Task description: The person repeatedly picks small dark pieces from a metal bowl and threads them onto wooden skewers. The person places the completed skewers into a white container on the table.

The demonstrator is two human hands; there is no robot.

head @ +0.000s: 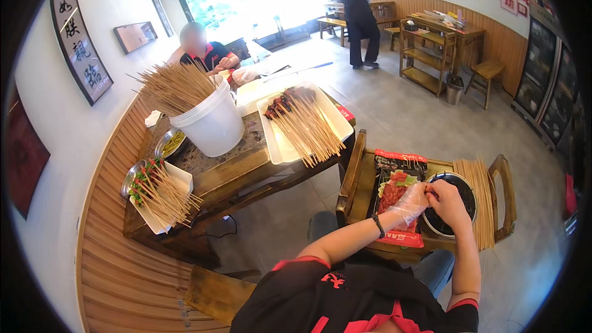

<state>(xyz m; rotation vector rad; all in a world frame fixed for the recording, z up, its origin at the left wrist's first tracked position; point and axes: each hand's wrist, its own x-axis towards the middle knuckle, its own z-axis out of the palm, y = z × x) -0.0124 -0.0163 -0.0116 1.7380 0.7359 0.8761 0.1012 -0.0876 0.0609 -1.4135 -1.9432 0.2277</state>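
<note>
My left hand, in a clear plastic glove, meets my bare right hand over the left rim of a round metal bowl. Their fingertips pinch together at a small reddish bit, mostly hidden by the fingers. Dark food lies in the bowl. Left of it is an opened black and red food package with raw red meat and pale green leaves on it. A row of bamboo skewers lies right of the bowl. All this rests on a wooden chair.
A wooden table holds a white bucket of skewers, a tray of dark skewered food, and a smaller tray of red-green skewers. One person sits behind it; another stands farther back. A bench is at lower left.
</note>
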